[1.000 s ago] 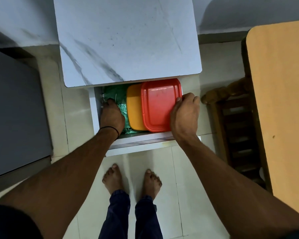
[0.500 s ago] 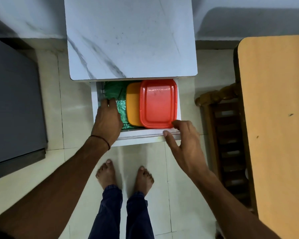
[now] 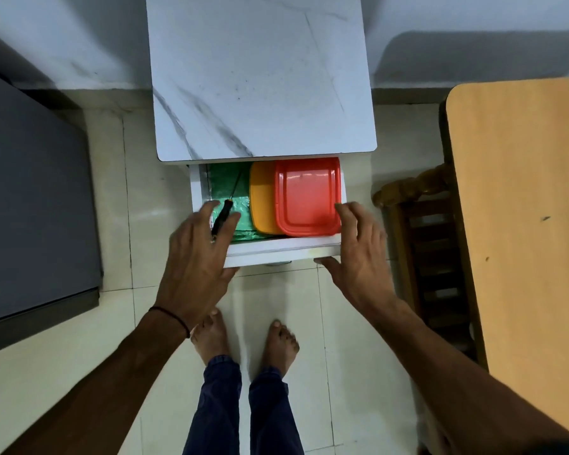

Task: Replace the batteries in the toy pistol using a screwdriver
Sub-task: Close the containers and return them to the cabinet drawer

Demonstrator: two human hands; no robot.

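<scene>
A screwdriver (image 3: pixel 225 210) with a black handle and a thin shaft sits between the fingers of my left hand (image 3: pixel 194 264), its tip pointing away from me over the open white drawer (image 3: pixel 276 249). My left hand grips the handle; the handle's lower end is hidden under the fingers. My right hand (image 3: pixel 358 257) is spread at the drawer's front right corner, fingers at the rim and thumb under the front panel. No toy pistol or batteries are in view.
Inside the drawer lie a red container lid (image 3: pixel 306 195), an orange one (image 3: pixel 262 198) partly under it, and a green plastic bag (image 3: pixel 225 182). A marble-look top (image 3: pixel 260 77) overhangs the drawer. A wooden table (image 3: pixel 523 208) and chair (image 3: pixel 424 231) stand right, a grey cabinet (image 3: pixel 30 208) left.
My left hand has drawn back from inside the drawer, bringing up the screwdriver. My right hand left the red lid and moved to the drawer's front right corner.
</scene>
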